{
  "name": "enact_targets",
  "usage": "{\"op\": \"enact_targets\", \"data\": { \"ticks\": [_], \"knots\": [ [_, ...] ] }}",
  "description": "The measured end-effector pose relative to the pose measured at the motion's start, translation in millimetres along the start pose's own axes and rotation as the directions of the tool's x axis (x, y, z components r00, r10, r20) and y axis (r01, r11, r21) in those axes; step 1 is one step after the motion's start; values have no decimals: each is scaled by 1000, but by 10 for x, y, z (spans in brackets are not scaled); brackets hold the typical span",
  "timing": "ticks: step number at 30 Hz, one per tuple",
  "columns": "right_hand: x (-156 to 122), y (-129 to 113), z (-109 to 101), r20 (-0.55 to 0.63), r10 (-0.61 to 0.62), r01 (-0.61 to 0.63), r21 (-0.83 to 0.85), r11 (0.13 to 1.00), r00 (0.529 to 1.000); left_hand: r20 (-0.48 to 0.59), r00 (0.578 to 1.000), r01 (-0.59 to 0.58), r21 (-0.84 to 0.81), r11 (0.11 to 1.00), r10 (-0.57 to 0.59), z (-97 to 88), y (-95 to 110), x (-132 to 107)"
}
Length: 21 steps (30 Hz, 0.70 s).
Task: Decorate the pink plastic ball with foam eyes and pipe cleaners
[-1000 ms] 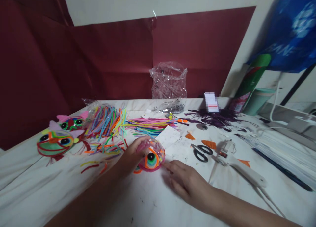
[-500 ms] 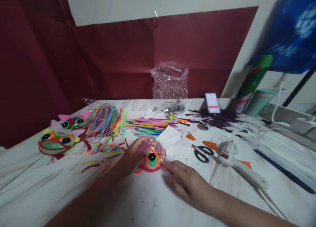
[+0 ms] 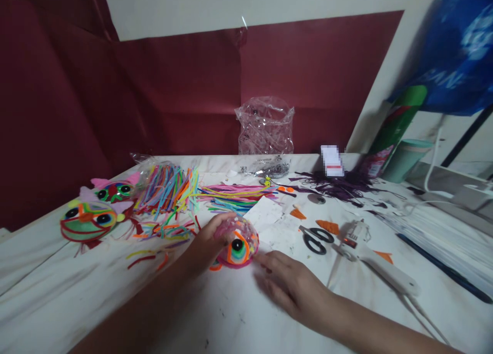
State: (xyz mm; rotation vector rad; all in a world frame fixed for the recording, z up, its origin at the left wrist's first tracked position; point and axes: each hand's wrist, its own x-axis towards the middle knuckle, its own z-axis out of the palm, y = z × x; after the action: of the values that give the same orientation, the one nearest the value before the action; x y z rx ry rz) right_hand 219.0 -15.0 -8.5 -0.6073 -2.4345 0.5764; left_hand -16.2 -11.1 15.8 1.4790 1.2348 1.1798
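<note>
With our left hand (image 3: pixel 210 241) we grip a pink craft figure (image 3: pixel 251 237) by its left side, leaving its orange-rimmed eye (image 3: pixel 238 247) uncovered. The figure lies between our hands, low at the marbled tabletop (image 3: pixel 227 313). We hold our right hand (image 3: pixel 288 279) loosely open beside its lower right edge; contact there we cannot tell.

head | from wearer's head | faces forward and down | left hand (image 3: pixel 208 240) and right hand (image 3: pixel 288 278) near | wall (image 3: pixel 246 2) beyond
</note>
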Motion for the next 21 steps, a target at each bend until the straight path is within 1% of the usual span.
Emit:
{"op": "enact_targets", "data": {
  "ticks": [5, 8, 10, 13, 17, 19, 21],
  "knots": [
    [-1, -10, -14, -16, -25, 25, -8, 1000, 1000, 6, 1000, -7, 36, 999, 7, -10, 8, 7],
    [-10, 1, -21, -66, -51, 48, -42, 998, 997, 0, 1000, -21, 70, 997, 21, -2, 27, 0],
    [-12, 10, -26, -99, -73, 65, -84, 994, 992, -3, 999, -49, 111, 993, 49, 20, 49, -19],
    [-5, 9, -31, -107, -114, 98, -149, 984, 988, 13, 989, -146, 227, 963, 147, 73, 83, -70],
    [15, -17, -23, -84, -164, 141, -233, 962, 983, 80, 950, -309, 401, 862, 303, 144, 100, -142],
    [22, -31, -16, -72, -167, 142, -272, 952, 983, 113, 931, -360, 443, 821, 347, 169, 105, -167],
    [28, -41, -15, -59, -153, 130, -289, 948, 986, 130, 921, -384, 463, 799, 367, 184, 114, -181]
  ]
}}
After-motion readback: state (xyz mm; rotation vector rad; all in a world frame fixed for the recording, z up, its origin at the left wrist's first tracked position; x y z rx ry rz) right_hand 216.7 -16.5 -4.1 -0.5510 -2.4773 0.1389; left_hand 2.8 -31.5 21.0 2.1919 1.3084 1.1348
